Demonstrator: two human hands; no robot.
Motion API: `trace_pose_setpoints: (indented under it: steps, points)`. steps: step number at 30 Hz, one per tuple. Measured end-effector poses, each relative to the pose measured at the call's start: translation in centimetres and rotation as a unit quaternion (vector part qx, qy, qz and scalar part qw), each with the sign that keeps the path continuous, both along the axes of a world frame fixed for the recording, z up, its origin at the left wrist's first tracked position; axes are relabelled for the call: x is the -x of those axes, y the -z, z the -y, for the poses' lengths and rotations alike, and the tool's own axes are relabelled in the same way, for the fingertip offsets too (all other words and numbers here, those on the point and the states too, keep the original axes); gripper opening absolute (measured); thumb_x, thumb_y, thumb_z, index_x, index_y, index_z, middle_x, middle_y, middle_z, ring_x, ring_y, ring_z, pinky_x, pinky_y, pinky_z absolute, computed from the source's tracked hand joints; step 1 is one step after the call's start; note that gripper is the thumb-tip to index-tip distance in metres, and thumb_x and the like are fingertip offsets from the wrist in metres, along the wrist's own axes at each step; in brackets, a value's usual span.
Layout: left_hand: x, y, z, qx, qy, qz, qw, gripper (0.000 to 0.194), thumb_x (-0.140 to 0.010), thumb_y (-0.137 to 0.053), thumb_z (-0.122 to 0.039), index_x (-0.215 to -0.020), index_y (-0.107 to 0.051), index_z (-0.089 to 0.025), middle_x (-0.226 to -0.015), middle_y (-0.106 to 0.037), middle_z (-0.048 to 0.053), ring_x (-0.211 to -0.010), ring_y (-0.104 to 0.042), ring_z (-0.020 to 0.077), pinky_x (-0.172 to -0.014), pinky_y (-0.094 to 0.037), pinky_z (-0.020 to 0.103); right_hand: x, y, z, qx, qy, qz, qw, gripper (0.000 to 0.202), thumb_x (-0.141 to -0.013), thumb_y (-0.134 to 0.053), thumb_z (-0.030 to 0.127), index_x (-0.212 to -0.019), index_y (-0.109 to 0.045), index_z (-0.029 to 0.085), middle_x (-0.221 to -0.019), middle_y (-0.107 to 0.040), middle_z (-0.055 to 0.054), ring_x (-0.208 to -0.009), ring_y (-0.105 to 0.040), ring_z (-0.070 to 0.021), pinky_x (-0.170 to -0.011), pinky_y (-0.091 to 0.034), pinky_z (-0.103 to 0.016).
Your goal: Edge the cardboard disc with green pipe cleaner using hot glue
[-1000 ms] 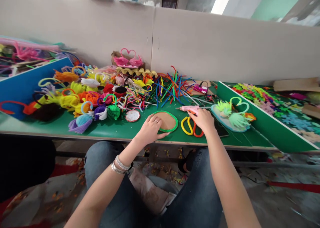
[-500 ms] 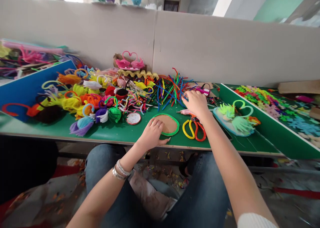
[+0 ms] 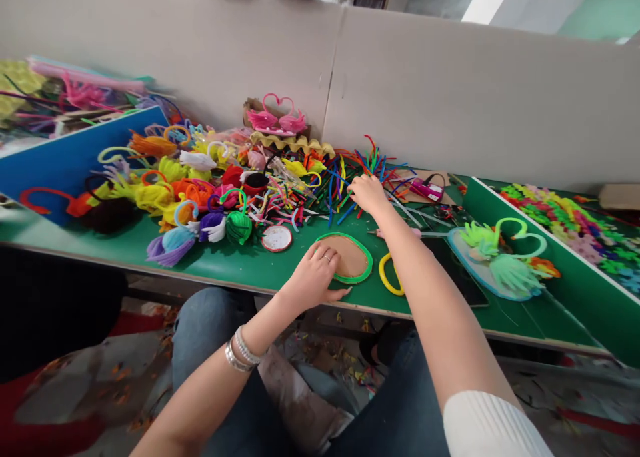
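My left hand (image 3: 317, 275) lies on an oval piece of brown cardboard (image 3: 351, 258) edged with a bright green fuzzy rim. Its fingers press flat on the cardboard and the thumb sticks out apart past the near edge. Farther back, my right hand (image 3: 369, 194) reaches into a pile of loose pipe cleaners (image 3: 340, 185), fingers bent downward and somewhat apart, with no held piece visible. Under my right forearm are scissors with a yellow handle loop (image 3: 390, 275), mostly covered, and a pink glue-gun-like tool (image 3: 410, 233), partly covered.
Left of the pile lie several fuzzy swans (image 3: 165, 197) and a small white disc (image 3: 277, 238). A pink swan pair (image 3: 277, 120) stands at the back. A green swan piece (image 3: 515, 267) sits right, beside a green divider (image 3: 555, 270). A blue divider (image 3: 40, 167) stands left.
My right hand has moved left and deeper into the pipe cleaners. My left hand stays on the cardboard. The view has turned a little, and the forearm now covers the scissors' red loop.
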State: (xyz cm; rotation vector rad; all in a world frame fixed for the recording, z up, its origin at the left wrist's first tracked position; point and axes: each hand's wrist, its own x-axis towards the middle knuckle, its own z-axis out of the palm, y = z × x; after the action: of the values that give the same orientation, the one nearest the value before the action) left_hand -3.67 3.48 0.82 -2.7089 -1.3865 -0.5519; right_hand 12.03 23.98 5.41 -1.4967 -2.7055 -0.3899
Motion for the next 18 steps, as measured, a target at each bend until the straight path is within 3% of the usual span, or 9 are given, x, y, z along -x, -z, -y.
trace_pose_setpoints:
  steps: [4,9,14,18]
  points:
    - [0.1,-0.1,0.0,0.004,0.003,-0.003,1.000,0.060,-0.079,-0.052,-0.055,-0.114,-0.054,-0.006,-0.116,-0.060,0.018,-0.116,-0.050,0.0298,-0.109,-0.028,0.043,-0.7,0.1,-0.7,-0.001,-0.023,0.025,0.999,0.024,-0.086,-0.049,0.018,-0.097,-0.071,0.017,-0.109,-0.065,-0.014,-0.105,-0.052,-0.0253,-0.088,-0.032,-0.038]
    - [0.2,-0.2,-0.1,0.009,0.005,-0.005,1.000,0.058,-0.080,-0.051,-0.055,-0.114,-0.053,-0.008,-0.115,-0.060,0.018,-0.117,-0.050,0.0289,-0.108,-0.029,0.044,-1.3,0.2,-1.0,-0.020,-0.013,0.011,1.000,0.030,-0.089,-0.042,0.021,-0.102,-0.068,0.014,-0.106,-0.067,-0.015,-0.102,-0.056,-0.0247,-0.082,-0.036,-0.036]
    - [0.4,0.1,-0.3,0.005,0.006,-0.012,1.000,0.060,-0.079,-0.051,-0.057,-0.115,-0.054,-0.008,-0.116,-0.060,0.017,-0.119,-0.049,0.0294,-0.109,-0.027,0.042,-1.4,-0.6,-1.2,-0.061,0.026,-0.038,0.997,0.042,-0.094,-0.028,0.025,-0.120,-0.059,0.012,-0.112,-0.066,-0.015,-0.102,-0.057,-0.0254,-0.084,-0.037,-0.036]
    - [0.4,0.2,-0.3,0.008,0.006,-0.008,1.000,0.061,-0.080,-0.051,-0.057,-0.115,-0.054,-0.008,-0.117,-0.060,0.017,-0.119,-0.049,0.0289,-0.110,-0.026,0.042,-1.6,-1.8,-1.5,-0.109,0.033,-0.145,0.983,0.045,-0.096,-0.024,0.029,-0.127,-0.056,0.018,-0.114,-0.066,-0.012,-0.104,-0.057,-0.0252,-0.087,-0.036,-0.036]
